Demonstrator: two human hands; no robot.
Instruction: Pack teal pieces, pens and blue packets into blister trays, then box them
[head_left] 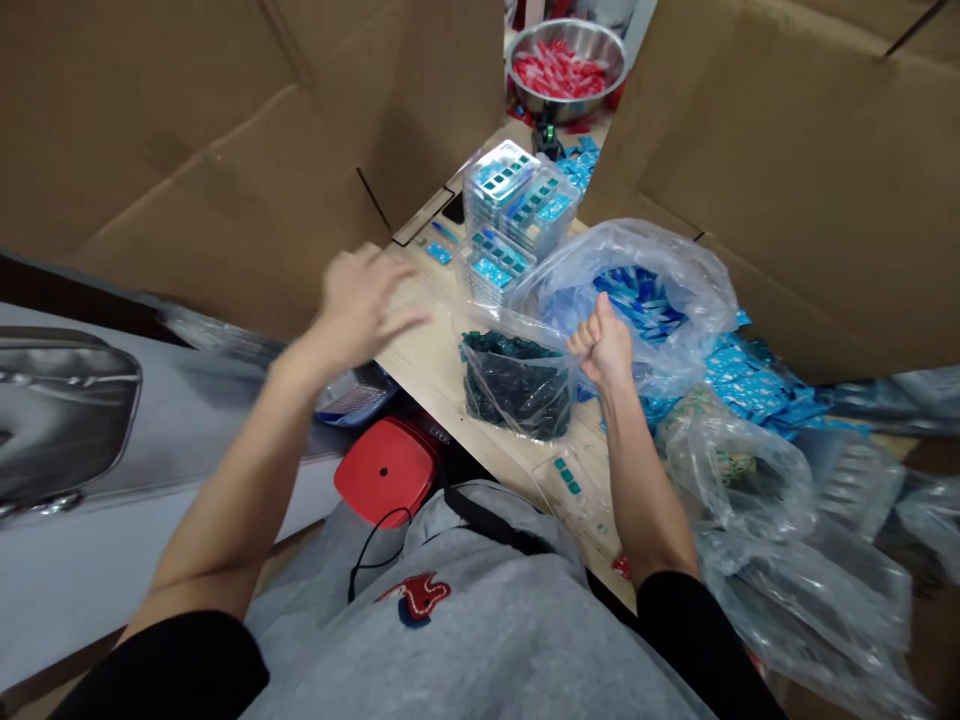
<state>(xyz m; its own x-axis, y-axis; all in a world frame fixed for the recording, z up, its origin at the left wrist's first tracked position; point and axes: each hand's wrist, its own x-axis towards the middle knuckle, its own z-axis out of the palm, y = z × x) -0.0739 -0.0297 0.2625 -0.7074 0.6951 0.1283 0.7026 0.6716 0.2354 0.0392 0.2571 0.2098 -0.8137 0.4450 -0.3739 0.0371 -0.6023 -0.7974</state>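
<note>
left hand (pixel 361 310) hanging open | right hand (pixel 601 345) gripping clear plastic bag (pixel 541 345) in fist | risk: slipping grip spilling dark-green sachets (pixel 510 385) across wooden tabletop (pixel 427 370)

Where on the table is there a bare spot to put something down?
The wooden tabletop shows bare between the left hand and the bag of dark green packets; loose blue packets crowd the right.
</note>
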